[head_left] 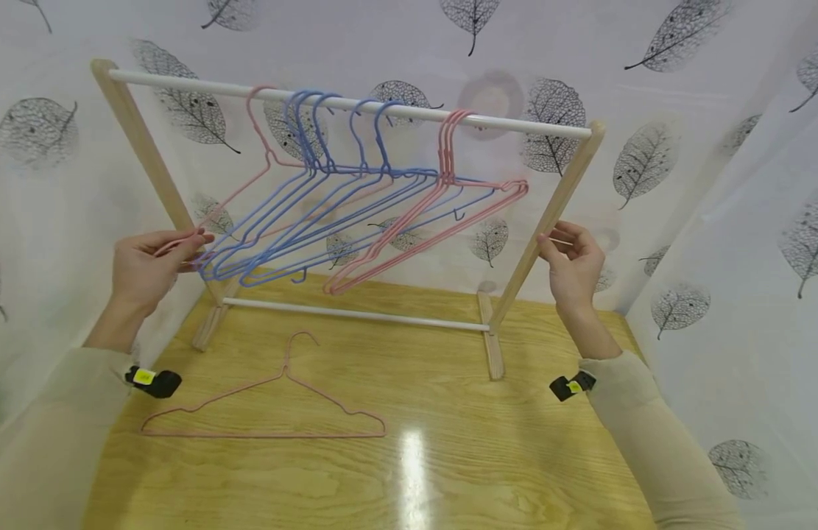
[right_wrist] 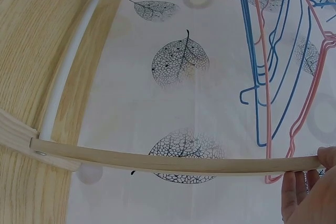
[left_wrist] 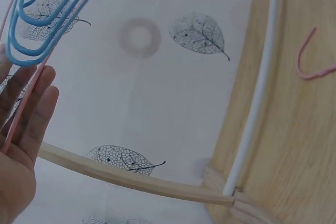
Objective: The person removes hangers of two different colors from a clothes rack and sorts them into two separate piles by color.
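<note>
A white-barred rack with wooden legs (head_left: pixel 352 110) carries several blue hangers (head_left: pixel 362 173) in the middle and a cluster of pink hangers (head_left: pixel 448 158) toward the right. Leftmost on the bar hooks a single pink hanger (head_left: pixel 233 195). My left hand (head_left: pixel 143 269) pinches that hanger's lower left end; in the left wrist view its pink wire crosses the palm, close beside the blue hanger ends (left_wrist: pixel 31 53). My right hand (head_left: pixel 574 265) grips the right wooden post (head_left: pixel 548 221), thumb in front and fingers behind, also visible in the right wrist view at the post (right_wrist: pixel 236 165).
Another pink hanger (head_left: pixel 263 436) lies flat on the wood-grain table (head_left: pixel 488 456), in front of the rack's lower white bar (head_left: pixel 355 314). A leaf-print curtain (head_left: pixel 700 221) hangs behind and at the sides. Wooden feet (head_left: pixel 491 357) support the rack.
</note>
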### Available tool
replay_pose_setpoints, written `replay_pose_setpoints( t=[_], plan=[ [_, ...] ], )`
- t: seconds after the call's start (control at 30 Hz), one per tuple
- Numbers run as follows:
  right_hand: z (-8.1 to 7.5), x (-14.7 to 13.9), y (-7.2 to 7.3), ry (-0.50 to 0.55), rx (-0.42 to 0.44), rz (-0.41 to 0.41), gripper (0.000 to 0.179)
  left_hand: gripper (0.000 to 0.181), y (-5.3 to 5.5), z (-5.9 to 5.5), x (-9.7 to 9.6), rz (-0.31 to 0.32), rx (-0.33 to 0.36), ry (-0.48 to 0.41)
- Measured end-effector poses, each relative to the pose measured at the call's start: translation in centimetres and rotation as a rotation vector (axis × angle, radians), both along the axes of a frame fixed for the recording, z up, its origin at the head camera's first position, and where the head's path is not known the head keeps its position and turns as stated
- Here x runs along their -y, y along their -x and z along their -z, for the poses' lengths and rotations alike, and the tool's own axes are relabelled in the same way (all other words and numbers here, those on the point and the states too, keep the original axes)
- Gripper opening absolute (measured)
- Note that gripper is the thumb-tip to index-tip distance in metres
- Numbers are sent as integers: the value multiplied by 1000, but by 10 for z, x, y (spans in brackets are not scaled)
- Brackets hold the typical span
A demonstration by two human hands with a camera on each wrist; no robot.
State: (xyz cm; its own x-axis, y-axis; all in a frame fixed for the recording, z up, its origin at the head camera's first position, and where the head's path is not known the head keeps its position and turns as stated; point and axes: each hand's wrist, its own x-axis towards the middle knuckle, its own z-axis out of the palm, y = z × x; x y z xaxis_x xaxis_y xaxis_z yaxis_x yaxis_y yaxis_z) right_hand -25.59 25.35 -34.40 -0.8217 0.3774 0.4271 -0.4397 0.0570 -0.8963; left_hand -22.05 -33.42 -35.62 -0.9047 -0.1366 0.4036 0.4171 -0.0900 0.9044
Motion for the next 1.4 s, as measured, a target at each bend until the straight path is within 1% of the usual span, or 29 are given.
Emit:
replay_pose_setpoints(
  t=[0.13, 0.2, 0.23, 0.43, 0.6, 0.67, 0.8, 0.87, 0.93, 1.0, 1.1, 1.17, 1.23, 1.3, 1.33, 1.4],
  plan=[
    [1, 0, 0, -3, -3, 3, 22, 18, -5, -6, 1, 56, -77, -47],
    [1, -1, 0, -5, -6, 2, 22, 18, -8, -10, 2, 76, -110, -66],
    [1, -1, 1, -5, -8, 1, 22, 17, -10, -12, 2, 79, -116, -69],
    [2, -1, 1, -6, -13, -7, 22, 19, -19, -21, 8, 64, -118, -128],
    [2, -1, 1, 6, -12, -10, 22, 23, -28, -28, 18, 77, -131, -187],
    [2, -1, 1, 4, -10, -8, 22, 23, -34, -30, 23, 66, -131, -178],
    [2, -2, 2, 1, -7, -4, 22, 26, -45, -30, 35, 5, -131, -118],
    [2, -2, 2, -2, -7, -2, 22, 28, -51, -28, 42, -18, -135, -91],
    [2, -2, 2, -2, -8, -3, 22, 30, -58, -24, 51, -35, -125, -52],
    [2, -3, 2, -4, -10, -2, 22, 32, -64, -18, 58, -52, -124, 10],
    [1, -4, 1, -4, -15, 3, 21, 32, -74, -9, 69, -56, -117, 81],
    [1, -4, 1, 6, -17, -1, 21, 31, -79, -3, 74, -56, -105, 103],
    [0, -3, 1, 19, -20, -7, 21, 30, -85, 4, 80, -54, -73, 112],
    [0, -2, 1, 26, -20, -13, 21, 31, -91, 11, 86, -62, -35, 147],
    [0, -2, 2, 28, -20, -15, 21, 32, -94, 15, 88, -76, -10, 178],
    [0, -2, 2, 29, -20, -13, 21, 34, -99, 23, 93, -85, 11, 248]
  ],
)
